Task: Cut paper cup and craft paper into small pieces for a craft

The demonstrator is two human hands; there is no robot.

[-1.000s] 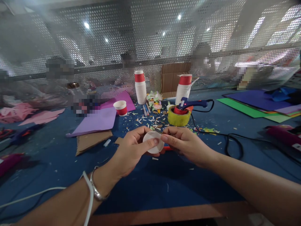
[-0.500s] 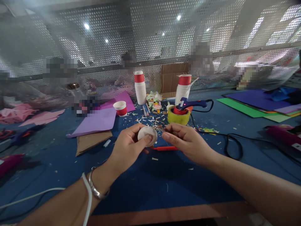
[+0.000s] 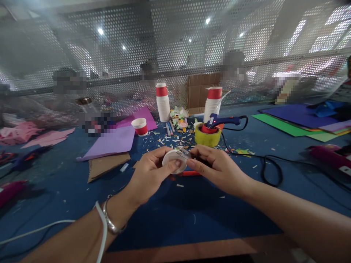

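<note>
My left hand (image 3: 153,170) is closed on a small white disc (image 3: 168,160), thumb flat across its face and fingers behind it. The disc looks like paper, perhaps the bottom of a cup. Pinched in my right hand (image 3: 216,166) is a thin grey, metal-looking tool (image 3: 185,151), its tip at the disc's upper right edge. My right fingers hide the rest, so its kind cannot be told. Beneath both hands a slim red pen-like object (image 3: 191,173) lies on the blue table (image 3: 175,219).
A blue glue gun (image 3: 226,120) rests in a yellow tape roll (image 3: 207,138), its black cord running right. Behind stand two stacks of paper cups (image 3: 163,107) and paper scraps (image 3: 179,113). One red-white cup (image 3: 140,128) and purple paper (image 3: 113,140) are left.
My right hand drew the grey tool off the disc half a second ago, then brought it back against the edge. The disc shifted left, then slightly right, staying in my left hand.
</note>
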